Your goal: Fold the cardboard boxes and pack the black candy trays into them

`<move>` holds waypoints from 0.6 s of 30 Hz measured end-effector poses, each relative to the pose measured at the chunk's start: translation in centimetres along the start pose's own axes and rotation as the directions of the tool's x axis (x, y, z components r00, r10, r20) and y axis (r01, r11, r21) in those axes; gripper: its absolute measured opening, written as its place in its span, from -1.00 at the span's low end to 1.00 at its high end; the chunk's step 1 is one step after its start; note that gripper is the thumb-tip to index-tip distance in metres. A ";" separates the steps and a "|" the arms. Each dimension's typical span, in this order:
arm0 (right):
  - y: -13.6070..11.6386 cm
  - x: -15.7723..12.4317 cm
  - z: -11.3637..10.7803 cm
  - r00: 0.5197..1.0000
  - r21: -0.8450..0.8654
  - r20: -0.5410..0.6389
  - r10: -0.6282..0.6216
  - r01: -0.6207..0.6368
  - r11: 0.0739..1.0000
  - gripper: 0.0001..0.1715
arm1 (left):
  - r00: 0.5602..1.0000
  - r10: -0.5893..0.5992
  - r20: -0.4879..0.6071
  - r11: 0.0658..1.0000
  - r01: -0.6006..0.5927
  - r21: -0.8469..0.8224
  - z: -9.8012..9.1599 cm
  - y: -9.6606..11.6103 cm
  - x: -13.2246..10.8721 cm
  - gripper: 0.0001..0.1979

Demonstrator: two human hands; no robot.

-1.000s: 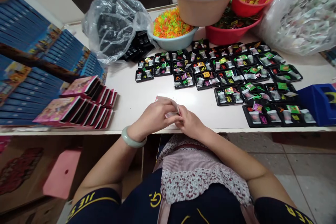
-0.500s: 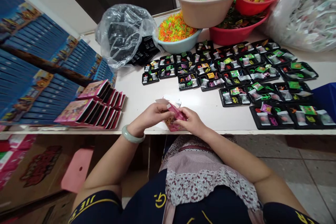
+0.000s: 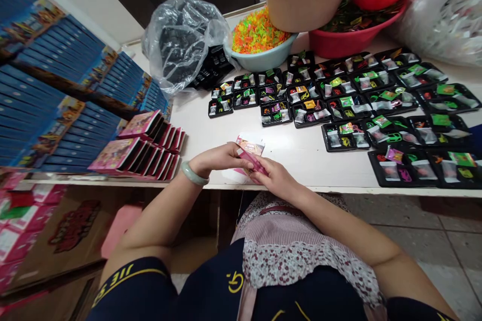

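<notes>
At the table's front edge, both hands close on a pink printed cardboard box. My left hand, with a pale bangle at the wrist, grips its left side. My right hand has its fingers on the right side of it. Beyond the fingers a printed flap juts toward the back; the fingers cover much of the rest. To the left, more pink boxes lie in rows with their open ends facing right.
Black compartment trays holding small packets and coloured toys spread across the right. Behind them are a light-blue basin, a beige tub and a red basin. A plastic bag of black trays and stacked blue boxes stand left.
The pink box has turned in my hands and its printed flap now shows. My left hand has shifted slightly over its top. The camera view has moved a little.
</notes>
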State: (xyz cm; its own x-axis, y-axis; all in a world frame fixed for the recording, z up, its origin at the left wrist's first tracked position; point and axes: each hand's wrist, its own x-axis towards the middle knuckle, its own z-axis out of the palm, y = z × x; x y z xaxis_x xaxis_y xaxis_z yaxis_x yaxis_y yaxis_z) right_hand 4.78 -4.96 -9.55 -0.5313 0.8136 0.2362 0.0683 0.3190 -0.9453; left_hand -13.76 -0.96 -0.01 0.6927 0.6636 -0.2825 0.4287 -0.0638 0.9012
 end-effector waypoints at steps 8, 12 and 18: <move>1.0 0.0 -0.4 1.000 0.006 0.002 0.018 -0.018 1.000 -0.53 | 0.985 0.096 -0.146 0.992 -0.083 0.097 0.7 0.0 0.8 -0.90; 1.5 -0.2 -0.7 1.000 0.042 -0.013 0.019 -0.018 0.999 -0.56 | 0.899 0.102 -0.425 0.985 -0.031 0.171 2.3 -0.6 0.9 -0.85; 2.9 -1.1 -2.0 0.984 0.060 -0.132 0.116 -0.109 0.992 -0.68 | 0.489 0.282 -0.825 0.944 0.014 0.331 4.7 -3.8 -0.7 -0.56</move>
State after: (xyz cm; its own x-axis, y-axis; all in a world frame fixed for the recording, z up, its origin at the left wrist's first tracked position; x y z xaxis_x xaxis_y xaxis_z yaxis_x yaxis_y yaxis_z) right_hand 7.25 -3.97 -12.10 -0.4040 0.9020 0.1522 0.0752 0.1986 -0.9772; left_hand -13.14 -4.69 -4.77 -0.0190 0.9219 0.3869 0.6063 -0.2971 0.7377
